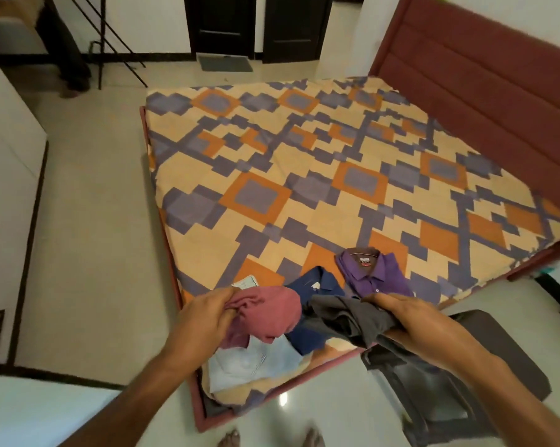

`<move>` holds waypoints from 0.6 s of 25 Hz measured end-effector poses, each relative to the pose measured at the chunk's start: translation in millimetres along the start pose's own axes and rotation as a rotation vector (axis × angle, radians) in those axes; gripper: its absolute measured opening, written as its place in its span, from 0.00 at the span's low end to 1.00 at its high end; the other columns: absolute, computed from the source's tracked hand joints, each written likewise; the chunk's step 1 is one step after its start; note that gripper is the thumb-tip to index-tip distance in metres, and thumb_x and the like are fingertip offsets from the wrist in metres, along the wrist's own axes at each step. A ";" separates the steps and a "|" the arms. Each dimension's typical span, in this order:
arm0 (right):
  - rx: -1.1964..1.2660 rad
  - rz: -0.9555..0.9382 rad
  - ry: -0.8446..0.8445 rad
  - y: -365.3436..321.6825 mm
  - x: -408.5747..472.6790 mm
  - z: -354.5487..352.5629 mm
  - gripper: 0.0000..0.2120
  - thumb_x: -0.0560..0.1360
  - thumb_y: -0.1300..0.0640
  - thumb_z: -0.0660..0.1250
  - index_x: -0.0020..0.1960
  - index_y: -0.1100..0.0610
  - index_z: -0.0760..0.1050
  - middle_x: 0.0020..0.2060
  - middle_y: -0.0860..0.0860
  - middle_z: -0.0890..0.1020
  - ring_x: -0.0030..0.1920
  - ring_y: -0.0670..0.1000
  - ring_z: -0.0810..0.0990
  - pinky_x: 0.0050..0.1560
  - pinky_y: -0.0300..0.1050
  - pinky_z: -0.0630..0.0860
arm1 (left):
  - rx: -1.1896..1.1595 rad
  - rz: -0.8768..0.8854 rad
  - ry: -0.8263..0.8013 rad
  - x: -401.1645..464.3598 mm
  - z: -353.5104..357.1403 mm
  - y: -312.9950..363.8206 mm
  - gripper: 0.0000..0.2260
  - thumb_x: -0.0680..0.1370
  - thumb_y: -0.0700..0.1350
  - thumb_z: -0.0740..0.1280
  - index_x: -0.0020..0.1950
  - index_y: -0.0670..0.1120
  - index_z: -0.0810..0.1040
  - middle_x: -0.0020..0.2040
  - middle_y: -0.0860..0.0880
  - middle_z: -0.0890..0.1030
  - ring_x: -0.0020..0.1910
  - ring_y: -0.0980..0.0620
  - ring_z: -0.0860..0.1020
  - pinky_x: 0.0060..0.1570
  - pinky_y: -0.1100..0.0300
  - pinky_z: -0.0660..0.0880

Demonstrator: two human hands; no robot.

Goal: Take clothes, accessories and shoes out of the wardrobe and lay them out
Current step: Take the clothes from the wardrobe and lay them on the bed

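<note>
Left hand (204,321) clenched on pink garment (265,314), right hand (414,321) grasping grey garment (346,321), above folded shirts on patterned bed (304,175)

the bed sheet (304,162) has orange, purple-grey and cream squares, the headboard (482,75) is dark red, and the shirts are purple (373,272), dark blue (317,285), pink (265,314), grey (346,321) and light blue (249,362), and the floor (94,221) is cream.
</note>
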State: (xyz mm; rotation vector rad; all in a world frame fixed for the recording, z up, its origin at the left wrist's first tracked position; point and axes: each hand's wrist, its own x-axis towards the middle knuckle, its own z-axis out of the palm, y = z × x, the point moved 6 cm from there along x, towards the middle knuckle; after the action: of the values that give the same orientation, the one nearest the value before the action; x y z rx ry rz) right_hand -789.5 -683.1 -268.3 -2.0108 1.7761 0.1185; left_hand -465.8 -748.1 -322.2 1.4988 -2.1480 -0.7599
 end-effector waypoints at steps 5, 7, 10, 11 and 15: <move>0.018 -0.047 -0.037 83.2 113.3 -19.0 0.14 0.77 0.49 0.67 0.60 0.38 0.70 0.50 0.37 0.78 0.48 0.41 0.78 0.45 0.33 0.72 | 0.105 -0.070 0.020 118.4 58.6 -9.2 0.10 0.79 0.42 0.64 0.59 0.48 0.78 0.52 0.48 0.84 0.49 0.44 0.82 0.43 0.56 0.75; 0.014 -0.095 -0.040 126.1 172.1 -27.7 0.16 0.77 0.51 0.67 0.64 0.42 0.71 0.52 0.39 0.78 0.50 0.44 0.77 0.44 0.33 0.68 | 0.158 -0.122 0.062 178.9 81.0 -12.9 0.12 0.79 0.47 0.61 0.60 0.46 0.79 0.53 0.47 0.84 0.48 0.43 0.82 0.47 0.52 0.78; -0.007 -0.152 0.019 171.8 234.7 -38.5 0.19 0.77 0.50 0.68 0.67 0.45 0.70 0.54 0.46 0.81 0.51 0.52 0.80 0.43 0.40 0.70 | 0.202 -0.095 0.155 248.6 105.1 -23.4 0.13 0.78 0.47 0.65 0.58 0.42 0.81 0.48 0.44 0.85 0.43 0.43 0.83 0.41 0.51 0.82; -0.027 -0.157 0.038 188.1 253.1 -38.3 0.20 0.77 0.50 0.68 0.68 0.45 0.70 0.53 0.47 0.81 0.51 0.53 0.80 0.40 0.38 0.69 | 0.245 -0.094 0.165 269.0 120.8 -31.4 0.13 0.78 0.46 0.68 0.59 0.41 0.80 0.49 0.43 0.85 0.44 0.42 0.83 0.41 0.50 0.82; -0.024 -0.168 0.043 232.2 322.6 -32.9 0.22 0.78 0.51 0.66 0.71 0.48 0.67 0.57 0.51 0.80 0.52 0.57 0.81 0.42 0.45 0.72 | 0.420 -0.332 -0.262 298.0 222.3 -69.1 0.25 0.78 0.54 0.65 0.73 0.48 0.67 0.71 0.45 0.72 0.70 0.44 0.70 0.67 0.48 0.70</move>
State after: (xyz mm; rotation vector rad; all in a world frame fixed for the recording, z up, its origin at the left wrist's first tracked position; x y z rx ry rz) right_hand -966.1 -1008.4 -416.8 -2.1853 1.6297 0.0448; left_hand -652.3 -1003.1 -529.9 2.1136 -2.3892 -0.6670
